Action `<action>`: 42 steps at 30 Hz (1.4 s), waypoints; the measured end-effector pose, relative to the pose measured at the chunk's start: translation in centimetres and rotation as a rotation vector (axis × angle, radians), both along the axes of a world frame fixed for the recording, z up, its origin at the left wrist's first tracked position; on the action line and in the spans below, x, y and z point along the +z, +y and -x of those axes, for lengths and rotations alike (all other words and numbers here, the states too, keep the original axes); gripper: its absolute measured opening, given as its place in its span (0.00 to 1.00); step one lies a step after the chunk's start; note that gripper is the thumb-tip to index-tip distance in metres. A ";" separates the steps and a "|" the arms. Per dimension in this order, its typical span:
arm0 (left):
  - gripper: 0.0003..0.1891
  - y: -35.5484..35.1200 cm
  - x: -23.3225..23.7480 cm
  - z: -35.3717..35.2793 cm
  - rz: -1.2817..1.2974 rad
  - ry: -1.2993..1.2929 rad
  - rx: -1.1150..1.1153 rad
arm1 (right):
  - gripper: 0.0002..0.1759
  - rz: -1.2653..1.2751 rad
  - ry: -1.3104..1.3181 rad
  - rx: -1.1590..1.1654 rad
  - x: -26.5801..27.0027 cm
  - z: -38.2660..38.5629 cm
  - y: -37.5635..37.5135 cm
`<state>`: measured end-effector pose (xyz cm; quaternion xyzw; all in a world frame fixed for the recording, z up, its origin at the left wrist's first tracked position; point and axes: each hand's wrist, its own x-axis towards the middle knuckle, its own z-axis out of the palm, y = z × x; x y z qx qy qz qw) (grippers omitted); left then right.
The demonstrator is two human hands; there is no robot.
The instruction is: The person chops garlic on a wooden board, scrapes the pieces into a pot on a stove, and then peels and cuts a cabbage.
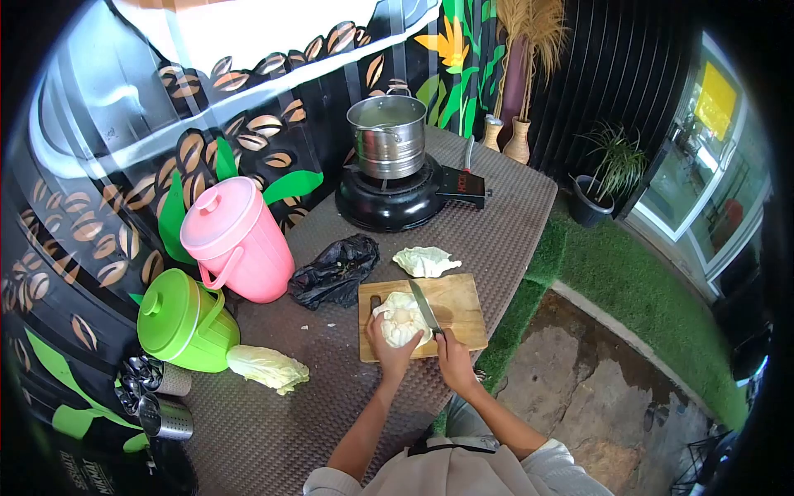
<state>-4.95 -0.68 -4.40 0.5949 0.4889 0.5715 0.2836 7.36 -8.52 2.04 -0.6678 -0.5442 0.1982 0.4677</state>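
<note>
A pale head of cabbage (402,317) rests on the wooden cutting board (463,306), its cut base facing up. My left hand (392,345) is wrapped round its near left side. In my right hand (454,360) is the handle of a knife (424,306), whose blade points away from me along the cabbage's right side. A loose cabbage leaf (425,262) lies just beyond the board. Another pale leafy piece (269,369) lies at the left, near the green container.
A steel pot (387,136) stands on a black stove (389,197) at the back. A black plastic bag (336,269) lies left of the board. Pink (240,240) and green (188,322) lidded containers and metal utensil holders (168,416) line the left side.
</note>
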 end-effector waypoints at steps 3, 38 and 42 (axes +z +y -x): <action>0.49 -0.3 0.1 0.2 -0.035 0.056 -0.005 | 0.11 0.057 -0.006 0.015 0.3 0.2 -0.1; 0.47 -0.4 0.7 0.5 -0.049 0.061 -0.020 | 0.18 0.257 0.401 0.142 -0.7 -2.0 -0.6; 0.47 -0.5 0.9 0.6 -0.063 0.073 -0.011 | 0.18 0.247 0.384 0.123 -0.6 -1.6 -0.9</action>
